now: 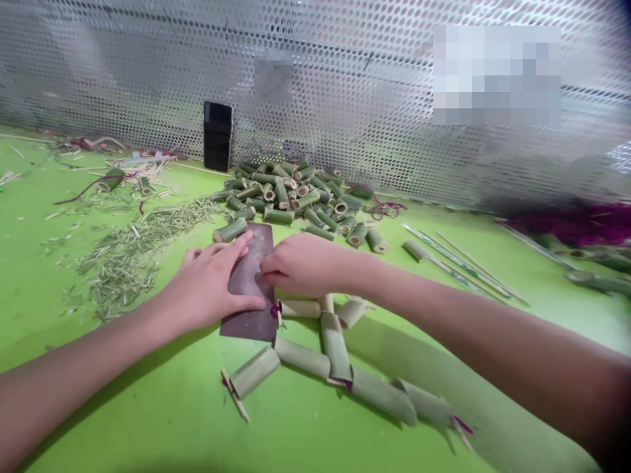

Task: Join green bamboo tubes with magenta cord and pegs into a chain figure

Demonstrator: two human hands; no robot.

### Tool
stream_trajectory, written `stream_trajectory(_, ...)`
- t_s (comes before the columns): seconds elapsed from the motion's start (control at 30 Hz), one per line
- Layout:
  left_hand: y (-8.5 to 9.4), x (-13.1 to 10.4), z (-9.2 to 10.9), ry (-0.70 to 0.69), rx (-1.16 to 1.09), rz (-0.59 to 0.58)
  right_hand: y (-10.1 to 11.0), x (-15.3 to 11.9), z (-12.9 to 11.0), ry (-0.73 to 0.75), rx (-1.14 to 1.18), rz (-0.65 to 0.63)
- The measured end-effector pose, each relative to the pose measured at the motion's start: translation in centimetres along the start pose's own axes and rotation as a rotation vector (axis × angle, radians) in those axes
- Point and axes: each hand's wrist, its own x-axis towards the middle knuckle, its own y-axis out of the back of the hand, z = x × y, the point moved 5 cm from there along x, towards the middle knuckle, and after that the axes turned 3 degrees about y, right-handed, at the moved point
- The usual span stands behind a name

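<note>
The dark rectangular sheet [249,322] lies flat on the green table [162,407], beneath the left hand [210,282] and extending toward the right hand [298,266]. The left hand is spread wide, thumb and fingers over the sheet. The right hand is closed narrow at the sheet's right edge; whether it grips anything cannot be determined.

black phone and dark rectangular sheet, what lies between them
Short green bamboo tubes lie between the black phone and dark rectangular sheet, as the head view shows.
</note>
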Motion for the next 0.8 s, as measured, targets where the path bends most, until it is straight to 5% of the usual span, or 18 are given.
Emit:
stream_trajectory(0.13, 0.1, 0.0, 0.1, 0.025, 0.011, -0.011, 0.6, 0.9, 0.7, -0.103, -0.062, 0.037)
stream_trajectory(0.27, 0.1, 0.0, 0.1, 0.026, 0.018, -0.017, 0.1, 1.2, 0.0, 0.062, -0.005, 0.009)
stream_trajectory(0.43, 0.0, 0.1, -0.1, 0.029, 0.025, -0.005, 0.3, 0.8, 0.4, -0.12, -0.041, 0.077)
stream_trajectory(0.57, 0.0, 0.1, 0.0, 0.014, 0.01, -0.001, -0.2, 0.6, -0.7, 0.046, 0.032, 0.048)
stream_trajectory(0.7, 0.1, 0.1, -0.1, 0.035, 0.017, 0.009, -0.2, 0.7, 0.5, -0.114, 0.01, 0.139)
stream_trajectory(0.8, 0.1, 0.1, 0.0, 0.032, 0.009, 0.009, -0.5, 0.8, -0.1, 0.042, 0.18, 0.12)
